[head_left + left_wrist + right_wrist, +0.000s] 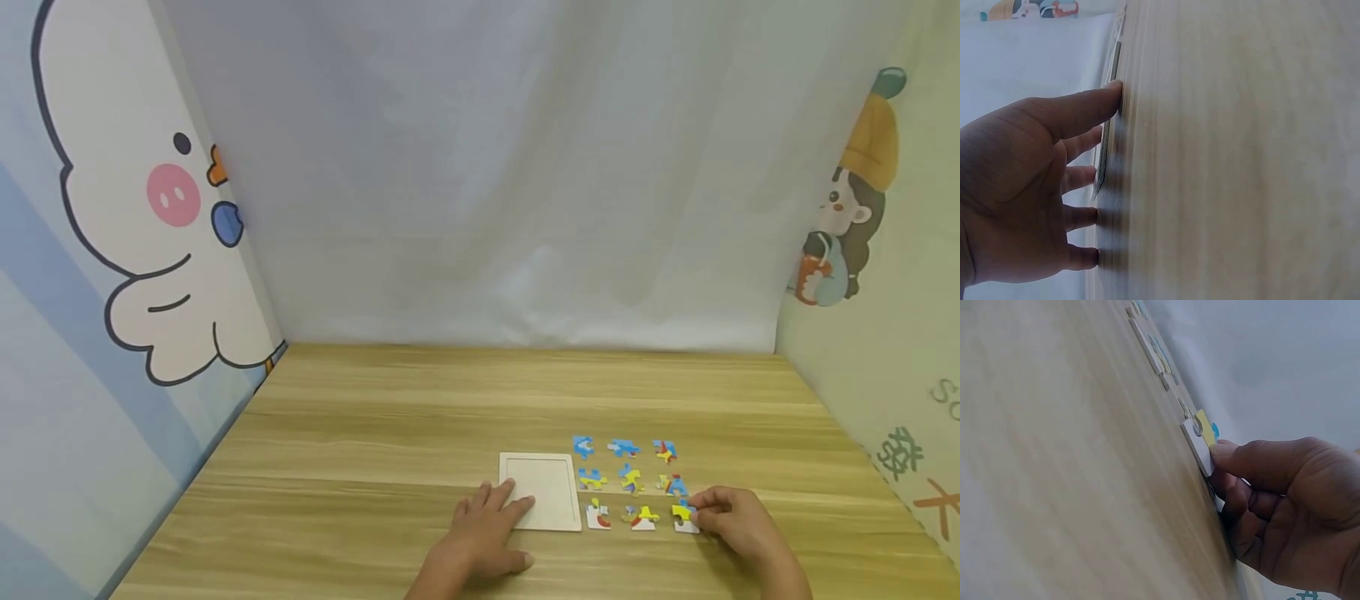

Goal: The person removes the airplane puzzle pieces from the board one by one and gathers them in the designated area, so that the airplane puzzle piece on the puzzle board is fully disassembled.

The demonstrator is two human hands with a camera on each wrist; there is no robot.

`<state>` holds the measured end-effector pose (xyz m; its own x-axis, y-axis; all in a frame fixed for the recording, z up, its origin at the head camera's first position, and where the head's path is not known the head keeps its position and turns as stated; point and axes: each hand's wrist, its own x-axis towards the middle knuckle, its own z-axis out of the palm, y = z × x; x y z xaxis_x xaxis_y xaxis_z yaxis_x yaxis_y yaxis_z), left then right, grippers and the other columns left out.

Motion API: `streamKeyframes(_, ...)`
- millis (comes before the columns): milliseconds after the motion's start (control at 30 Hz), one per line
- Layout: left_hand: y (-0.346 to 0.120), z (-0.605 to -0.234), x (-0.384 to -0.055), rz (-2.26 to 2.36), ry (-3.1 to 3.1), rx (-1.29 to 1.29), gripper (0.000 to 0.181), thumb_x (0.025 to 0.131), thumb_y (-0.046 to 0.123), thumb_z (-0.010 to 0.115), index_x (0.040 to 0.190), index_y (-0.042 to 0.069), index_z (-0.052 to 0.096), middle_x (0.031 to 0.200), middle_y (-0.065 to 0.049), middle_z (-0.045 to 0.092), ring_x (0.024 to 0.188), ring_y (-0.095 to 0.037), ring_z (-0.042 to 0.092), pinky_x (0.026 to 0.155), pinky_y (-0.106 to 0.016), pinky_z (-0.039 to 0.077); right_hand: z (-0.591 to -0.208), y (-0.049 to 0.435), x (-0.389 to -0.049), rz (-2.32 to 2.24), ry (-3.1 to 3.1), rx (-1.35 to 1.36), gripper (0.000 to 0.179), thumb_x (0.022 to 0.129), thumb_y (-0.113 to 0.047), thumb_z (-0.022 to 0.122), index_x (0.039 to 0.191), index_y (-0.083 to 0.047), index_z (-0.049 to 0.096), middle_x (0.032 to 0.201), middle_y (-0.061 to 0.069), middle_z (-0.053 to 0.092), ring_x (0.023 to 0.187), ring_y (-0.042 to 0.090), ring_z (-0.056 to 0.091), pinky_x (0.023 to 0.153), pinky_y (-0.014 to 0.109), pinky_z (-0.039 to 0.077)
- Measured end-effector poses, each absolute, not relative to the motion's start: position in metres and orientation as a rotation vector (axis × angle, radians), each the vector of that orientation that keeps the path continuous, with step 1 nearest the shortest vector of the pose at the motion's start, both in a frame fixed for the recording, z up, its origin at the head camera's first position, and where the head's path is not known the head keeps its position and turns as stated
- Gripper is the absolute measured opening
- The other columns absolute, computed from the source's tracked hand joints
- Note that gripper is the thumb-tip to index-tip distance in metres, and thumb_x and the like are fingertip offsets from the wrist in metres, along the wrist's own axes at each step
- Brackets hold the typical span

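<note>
A square wooden puzzle tray with a recessed middle lies on the table. My left hand rests over its left edge with the fingers spread, two fingertips on the tray. In the left wrist view, the left hand reaches to the tray's thin edge, its thumb touching down. My right hand pinches a yellow and white jigsaw piece by its right side. The right wrist view has that piece tilted slightly off the table, between thumb and finger. Other jigsaw pieces lie apart in rows right of the tray.
The wood-grain table extends widely behind and left of the tray. A white curtain hangs along its back edge. Printed side panels stand at both sides, with a white duck on the left and a cartoon figure on the right.
</note>
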<state>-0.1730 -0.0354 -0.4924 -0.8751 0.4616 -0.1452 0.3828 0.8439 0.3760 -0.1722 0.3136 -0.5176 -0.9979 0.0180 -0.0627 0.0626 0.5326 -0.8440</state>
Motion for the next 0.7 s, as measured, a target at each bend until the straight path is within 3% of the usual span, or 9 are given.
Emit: streamKeyframes(700, -0.0337, -0.4944, -0.1735, 0.520, 2.817, 0.652, 0.068, 0.075, 0.040, 0.073, 0.136, 0.022, 0.048, 0.145, -0.010, 0.033, 0.132, -0.042, 0.023, 0.099, -0.064, 0.021, -0.5200, 0.3151, -0.1774, -1.399, 2.757, 0.076, 0.016, 0.079, 0.003, 0.061, 0.095, 0.008, 0.063, 0.089, 0.009, 0.064, 0.079, 0.018, 0.053, 0.065, 0.027, 0.045)
